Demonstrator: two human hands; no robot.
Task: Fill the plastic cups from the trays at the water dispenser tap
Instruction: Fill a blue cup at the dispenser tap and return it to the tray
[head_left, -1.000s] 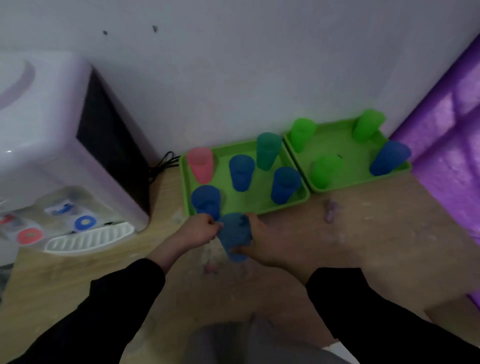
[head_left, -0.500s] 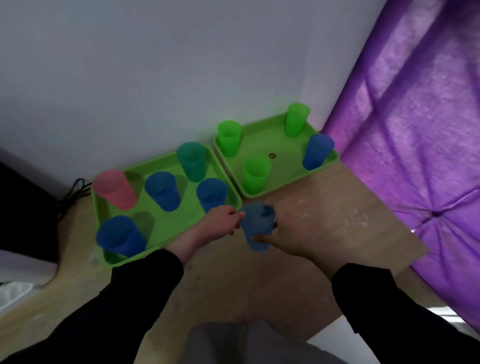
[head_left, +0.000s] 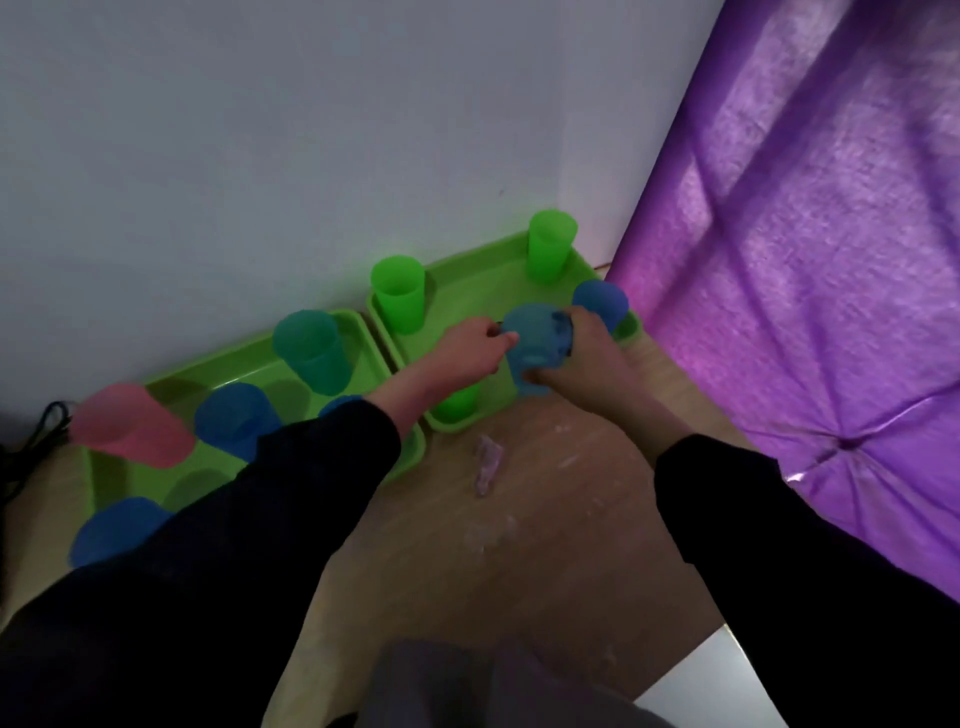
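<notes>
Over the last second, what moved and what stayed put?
The left hand and right hand carried the blue cup rightwards from the table by the left tray to above the right tray, grip unchanged. The other cups stayed put.

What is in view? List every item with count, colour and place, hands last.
Green plastic trays: 2, side by side on the table against the wall.
Bright green plastic cups: 3, right tray; the front one is partly hidden by the left forearm.
Blue plastic cups: 4 standing; three in the left tray, one at the right tray's right edge.
Held blue plastic cup: 1, at the right tray, between both hands.
Teal plastic cup: 1, left tray, back right.
Pink plastic cup: 1, left tray, back left.
Black cable: 1, far left.
Purple fabric: right side.
Wooden table top: light brown.
Left hand: pinches the held cup's rim.
Right hand: grips it.
</notes>
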